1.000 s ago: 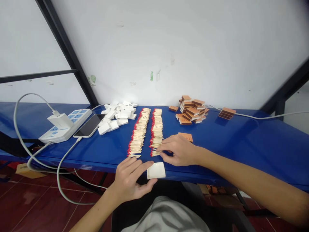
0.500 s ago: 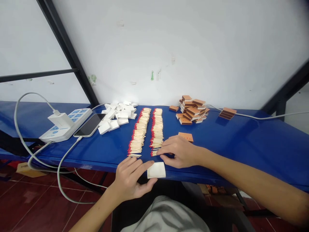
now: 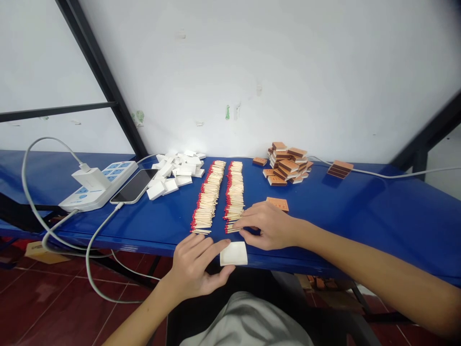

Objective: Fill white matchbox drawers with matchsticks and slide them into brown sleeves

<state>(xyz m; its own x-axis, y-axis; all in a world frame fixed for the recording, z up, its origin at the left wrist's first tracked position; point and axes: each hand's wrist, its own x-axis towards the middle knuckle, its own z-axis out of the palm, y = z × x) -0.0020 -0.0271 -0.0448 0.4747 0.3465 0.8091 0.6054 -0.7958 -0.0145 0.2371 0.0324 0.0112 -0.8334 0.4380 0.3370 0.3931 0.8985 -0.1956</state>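
Between the thumb and forefinger of my left hand (image 3: 198, 264) is a small white tray (image 3: 234, 253), held at the table's front edge. My right hand (image 3: 268, 226) reaches in from the right, its thumb and forefinger at the near end of the right row of matches (image 3: 235, 194). Whether a match is between those fingertips is too small to make out. A second row of matches (image 3: 209, 199), also with red heads to the left, lies beside it. Just behind my right hand lies a flat orange matchbox cover (image 3: 278, 203), partly covered.
White trays (image 3: 173, 173) are piled at the back left, beside a phone (image 3: 135, 186) and a power strip (image 3: 108, 180) with cables. Orange matchboxes (image 3: 288, 166) are heaped at the back right; an orange stack (image 3: 340, 168) stands further right.
The fingertips of my right hand have shifted very slightly at the near end of the right match row. My left hand and the white tray have hardly moved.
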